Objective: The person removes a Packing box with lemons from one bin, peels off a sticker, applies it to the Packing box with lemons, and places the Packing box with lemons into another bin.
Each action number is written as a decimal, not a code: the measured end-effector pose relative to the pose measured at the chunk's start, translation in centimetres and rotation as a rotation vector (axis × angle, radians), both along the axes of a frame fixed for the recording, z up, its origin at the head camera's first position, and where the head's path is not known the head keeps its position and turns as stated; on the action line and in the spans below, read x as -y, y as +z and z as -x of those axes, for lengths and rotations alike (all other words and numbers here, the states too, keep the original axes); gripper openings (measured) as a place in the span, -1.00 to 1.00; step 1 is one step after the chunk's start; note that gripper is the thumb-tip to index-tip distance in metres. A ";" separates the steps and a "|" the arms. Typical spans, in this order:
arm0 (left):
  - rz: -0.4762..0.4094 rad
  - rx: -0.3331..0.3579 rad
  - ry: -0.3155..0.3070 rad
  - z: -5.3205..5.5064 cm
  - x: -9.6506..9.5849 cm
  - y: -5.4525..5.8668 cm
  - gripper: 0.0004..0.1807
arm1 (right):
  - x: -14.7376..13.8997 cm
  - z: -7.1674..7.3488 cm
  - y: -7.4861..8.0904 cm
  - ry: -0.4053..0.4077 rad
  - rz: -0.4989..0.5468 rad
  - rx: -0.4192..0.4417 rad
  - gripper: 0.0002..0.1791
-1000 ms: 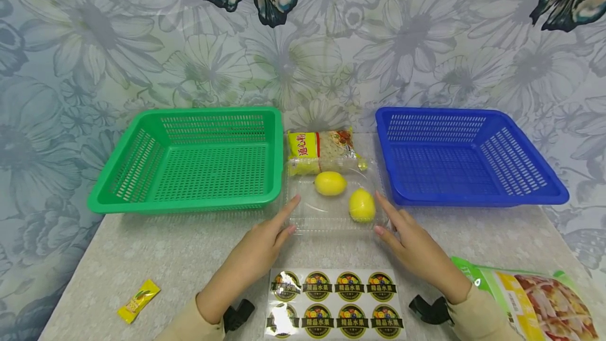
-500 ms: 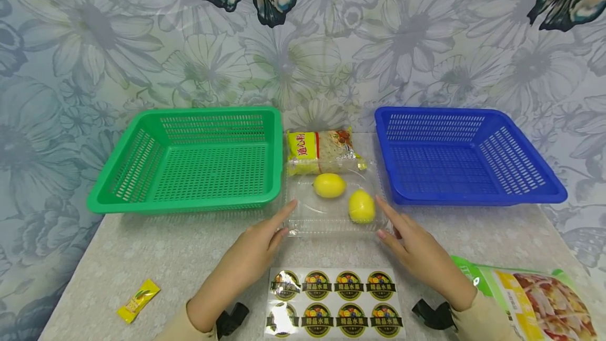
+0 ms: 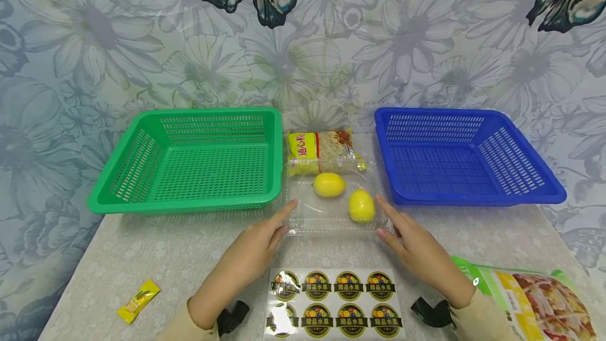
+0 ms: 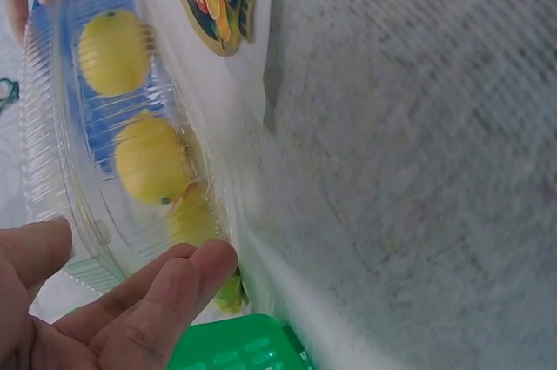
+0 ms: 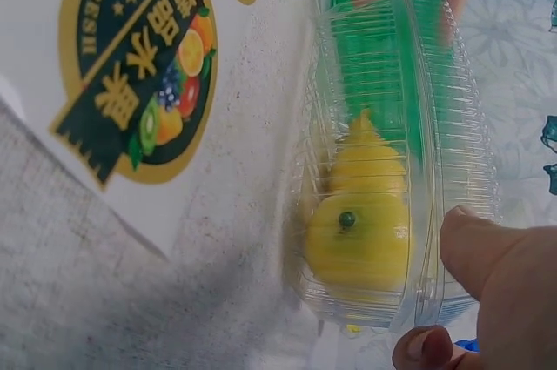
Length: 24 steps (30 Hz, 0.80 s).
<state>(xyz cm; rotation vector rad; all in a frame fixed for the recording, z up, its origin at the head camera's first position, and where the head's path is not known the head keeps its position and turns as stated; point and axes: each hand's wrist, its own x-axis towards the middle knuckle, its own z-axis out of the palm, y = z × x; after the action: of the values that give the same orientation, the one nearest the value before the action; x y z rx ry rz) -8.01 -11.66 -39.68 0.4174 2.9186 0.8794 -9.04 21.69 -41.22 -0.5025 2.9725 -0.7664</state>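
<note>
A clear plastic clamshell box (image 3: pixel 326 227) lies in the middle of the table with its lid down. Inside are two lemons (image 3: pixel 330 184), one further back and the other lemon (image 3: pixel 362 206) near the front right corner. My left hand (image 3: pixel 258 241) is at the box's left side, fingers extended; in the left wrist view its thumb and fingers (image 4: pixel 174 287) are spread beside the box edge. On the other side, my right hand (image 3: pixel 412 238) has its index finger along the box and its thumb (image 5: pixel 479 248) at the rim.
A green basket (image 3: pixel 189 205) stands at back left, a blue basket (image 3: pixel 478 198) at back right. Between them lies a yellow pasta bag (image 3: pixel 326 146). In front are a sticker sheet (image 3: pixel 333 301), a small yellow packet (image 3: pixel 139 301) and a green-edged food bag (image 3: pixel 544 299).
My left hand has drawn slightly back and left from the box since a second ago. The box has shifted very slightly toward me, while my right hand stays nearly in place.
</note>
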 end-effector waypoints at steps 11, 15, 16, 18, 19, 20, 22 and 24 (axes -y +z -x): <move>0.023 -0.089 0.028 -2.0 1.2 0.8 -0.33 | 0.8 -1.5 1.4 -0.012 0.052 -0.037 -0.30; 0.074 -0.131 0.057 -3.3 1.7 1.1 -0.45 | 1.4 -2.4 1.9 0.040 0.114 -0.086 -0.38; 0.088 -0.128 0.060 -3.6 1.8 1.2 -0.49 | 1.6 -2.6 2.0 0.063 0.134 -0.103 -0.40; 0.119 -0.112 0.053 -4.0 1.9 1.2 -0.56 | 2.1 -3.0 2.0 0.107 0.174 -0.118 -0.44; 0.131 -0.098 0.044 -4.1 2.0 1.2 -0.58 | 2.4 -3.2 2.0 0.129 0.192 -0.119 -0.46; 0.134 -0.076 0.034 -4.3 2.1 1.2 -0.59 | 2.7 -3.3 2.0 0.150 0.211 -0.109 -0.47; 0.138 -0.038 0.010 -4.5 2.2 1.0 -0.58 | 3.4 -3.7 1.9 0.192 0.238 -0.095 -0.51; 0.129 -0.017 -0.016 -4.8 2.2 0.8 -0.56 | 4.2 -3.9 1.8 0.222 0.249 -0.061 -0.55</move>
<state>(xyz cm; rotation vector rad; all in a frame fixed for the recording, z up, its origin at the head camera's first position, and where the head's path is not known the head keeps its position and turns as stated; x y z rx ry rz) -3.25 -13.89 -38.91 0.4405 2.9609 0.6842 -5.10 17.52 -39.47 -0.8655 2.8199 -1.1193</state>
